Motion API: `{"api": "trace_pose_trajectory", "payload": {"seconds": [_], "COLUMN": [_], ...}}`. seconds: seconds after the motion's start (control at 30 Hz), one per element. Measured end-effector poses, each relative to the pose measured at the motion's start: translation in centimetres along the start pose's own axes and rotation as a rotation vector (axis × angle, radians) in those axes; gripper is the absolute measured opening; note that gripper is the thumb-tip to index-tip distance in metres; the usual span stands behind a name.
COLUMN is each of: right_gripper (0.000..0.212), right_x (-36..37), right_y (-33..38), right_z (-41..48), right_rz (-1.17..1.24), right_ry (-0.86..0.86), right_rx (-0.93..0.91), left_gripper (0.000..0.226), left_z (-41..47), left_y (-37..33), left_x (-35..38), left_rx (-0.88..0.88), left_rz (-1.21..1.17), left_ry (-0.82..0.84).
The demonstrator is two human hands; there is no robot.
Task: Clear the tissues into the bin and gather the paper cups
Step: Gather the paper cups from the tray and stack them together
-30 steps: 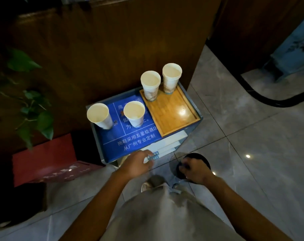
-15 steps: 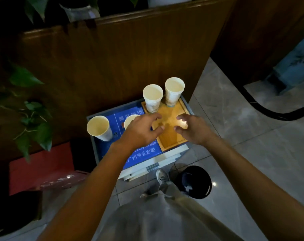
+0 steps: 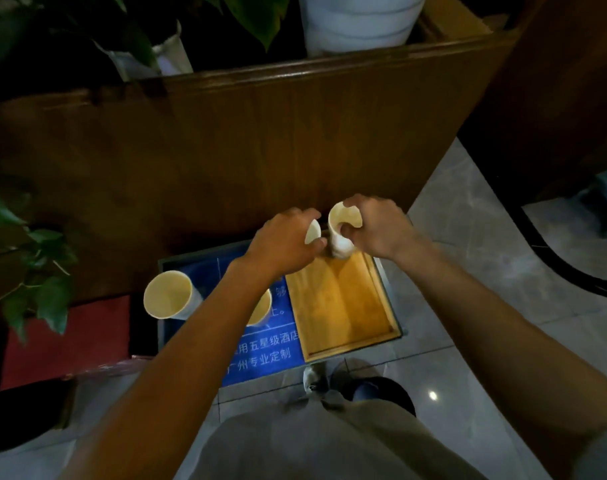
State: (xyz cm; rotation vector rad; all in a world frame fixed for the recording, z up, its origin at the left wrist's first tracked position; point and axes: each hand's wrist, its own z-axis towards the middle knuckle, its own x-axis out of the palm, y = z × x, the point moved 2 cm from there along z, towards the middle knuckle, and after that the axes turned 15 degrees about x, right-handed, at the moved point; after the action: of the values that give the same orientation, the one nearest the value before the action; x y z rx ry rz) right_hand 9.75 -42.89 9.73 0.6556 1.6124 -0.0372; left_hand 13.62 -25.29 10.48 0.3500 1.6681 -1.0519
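Observation:
At the far end of the wooden tray [image 3: 343,306], my left hand [image 3: 284,240] is closed around one white paper cup [image 3: 313,232], mostly hidden by the fingers. Beside it my right hand [image 3: 378,225] grips a second paper cup [image 3: 342,226], which is tilted with its mouth toward me. A third cup [image 3: 168,294] stands upright on the blue printed surface [image 3: 264,355] at the left. My left forearm covers most of a fourth cup [image 3: 262,311]. The black bin [image 3: 395,393] sits on the floor near my feet. No tissues are in view.
The small table stands against a tall wooden partition [image 3: 260,140] with potted plants above it. A red box [image 3: 66,341] lies on the floor at the left beside leafy plants [image 3: 35,265]. Grey tiled floor [image 3: 485,278] stretches to the right.
Both hands rose from near the bin, crossed the tray, and each closed on one of the two cups at its far end. The view moved closer.

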Motion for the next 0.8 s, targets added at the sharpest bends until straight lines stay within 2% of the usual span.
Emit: {"api": "trace_pose_trajectory", "payload": {"seconds": [0.1,0.27,0.37,0.47,0.7,0.8], "right_gripper": [0.054,0.08,0.09,0.099,0.097,0.093], "right_x": [0.3,1.8,3.1,4.1,5.6,6.2], "right_y": [-0.4,-0.6,-0.7,-0.7,-1.2,-1.5], "right_z": [2.5,5.1,5.9,6.5,7.5,7.4], "right_rz": [-0.034,-0.107,-0.112,-0.134,-0.114,-0.083], "right_ry": [0.059,0.222,0.334,0.367,0.367,0.34], "right_rx": [-0.008,0.033,0.044,0.059,0.079,0.09], "left_gripper": [0.058,0.075,0.089,0.094,0.102,0.097], "left_z": [2.1,4.4,5.0,5.3,5.6,5.6], "left_y": [1.3,3.2,3.7,4.2,4.9,4.9], "left_x": [0.5,2.0,3.3,4.2,6.0,6.7], "left_rx": [-0.065,-0.182,-0.227,-0.258,-0.288,-0.278], "left_rz": [0.019,0.08,0.052,0.01,0.05,0.093], "left_ry": [0.062,0.192,0.267,0.312,0.325,0.282]}}
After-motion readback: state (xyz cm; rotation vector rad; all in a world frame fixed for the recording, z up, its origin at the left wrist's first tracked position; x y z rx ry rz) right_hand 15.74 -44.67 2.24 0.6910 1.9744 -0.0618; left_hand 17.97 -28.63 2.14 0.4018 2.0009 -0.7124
